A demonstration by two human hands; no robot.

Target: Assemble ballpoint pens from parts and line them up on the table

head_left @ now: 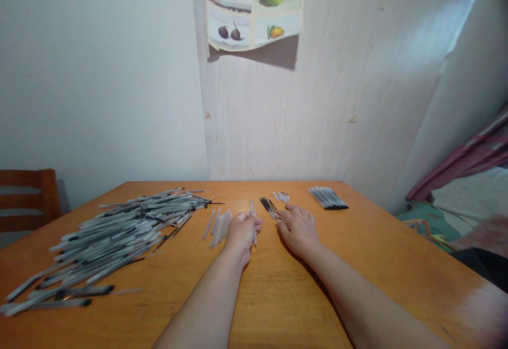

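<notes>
My left hand (243, 231) is closed in a fist around a clear pen barrel (252, 210) that sticks up past the fingers. My right hand (298, 227) lies on the orange wooden table (278, 285), fingers curled down onto a small bunch of dark pen refills (268, 204). Just beyond those lies a little cluster of pale small parts (282, 196). A few clear barrels (219, 225) lie loose just left of my left hand.
A big heap of pens and barrels (119, 232) covers the table's left side. A neat row of finished dark-tipped pens (327, 198) lies at the far right. A wooden chair (27, 195) stands at the left; bedding (468, 180) is at the right.
</notes>
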